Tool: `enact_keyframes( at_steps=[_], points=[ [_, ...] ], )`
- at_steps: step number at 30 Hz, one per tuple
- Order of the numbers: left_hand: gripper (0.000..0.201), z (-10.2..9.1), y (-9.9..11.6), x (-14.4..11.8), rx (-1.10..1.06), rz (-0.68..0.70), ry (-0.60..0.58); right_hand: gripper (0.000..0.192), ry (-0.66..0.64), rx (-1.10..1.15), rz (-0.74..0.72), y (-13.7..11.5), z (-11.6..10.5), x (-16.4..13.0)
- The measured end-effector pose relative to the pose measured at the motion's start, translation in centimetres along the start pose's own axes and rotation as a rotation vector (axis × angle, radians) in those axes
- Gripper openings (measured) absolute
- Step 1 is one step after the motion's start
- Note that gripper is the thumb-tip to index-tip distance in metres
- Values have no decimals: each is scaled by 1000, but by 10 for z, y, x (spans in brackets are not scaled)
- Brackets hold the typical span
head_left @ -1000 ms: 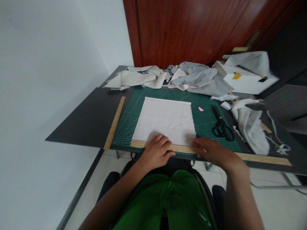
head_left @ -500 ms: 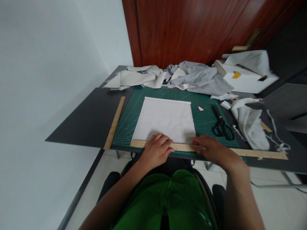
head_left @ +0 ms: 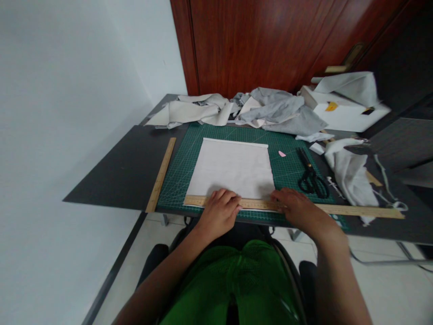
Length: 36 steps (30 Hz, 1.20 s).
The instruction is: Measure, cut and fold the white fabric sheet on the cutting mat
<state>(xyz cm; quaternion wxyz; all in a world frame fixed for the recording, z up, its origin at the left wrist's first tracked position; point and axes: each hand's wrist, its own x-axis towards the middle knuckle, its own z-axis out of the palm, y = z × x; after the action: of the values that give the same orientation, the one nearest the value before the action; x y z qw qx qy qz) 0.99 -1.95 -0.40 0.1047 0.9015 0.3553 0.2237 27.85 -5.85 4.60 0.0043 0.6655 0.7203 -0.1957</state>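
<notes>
A piece of white fabric lies flat on the green cutting mat, with a folded strip along its far edge. Across its near edge runs a long wooden ruler, reaching past the fabric to the right. My left hand is closed over the ruler left of centre, fingers curled and pressed together. Near the fabric's lower right corner, my right hand grips the same ruler, its fingertips partly hidden. A thin strip of fabric shows below the ruler between the hands.
Black scissors and a pink chalk piece lie on the mat's right side. Another wooden ruler lies at the left. Crumpled grey cloth, pale cloth and a white box line the back.
The ruler has shifted slightly away from my body, more so at its right end, and both hands have moved with it. A thin fabric strip now shows on its near side.
</notes>
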Motion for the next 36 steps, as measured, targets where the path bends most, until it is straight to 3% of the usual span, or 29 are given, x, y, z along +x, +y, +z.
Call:
enact_keyframes(
  at_steps=[4, 13, 25, 30, 36],
  points=[
    [21, 0, 0, 0, -13, -14, 3, 39, 17, -30, -19, 7, 2, 7],
    [13, 0, 2, 3, -30, -113, 29, 18, -75, 130, -49, 6, -9, 9],
    [9, -5, 6, 4, -81, -154, 6, 19, -66, 176, -82, 9, -8, 10],
    [4, -6, 7, 3, -52, -129, -31, 27, -21, 211, -87, 2, -12, 9],
    [9, -6, 5, 1, 24, -50, -6, 26, -57, 251, -91, -2, -10, 11]
  ],
)
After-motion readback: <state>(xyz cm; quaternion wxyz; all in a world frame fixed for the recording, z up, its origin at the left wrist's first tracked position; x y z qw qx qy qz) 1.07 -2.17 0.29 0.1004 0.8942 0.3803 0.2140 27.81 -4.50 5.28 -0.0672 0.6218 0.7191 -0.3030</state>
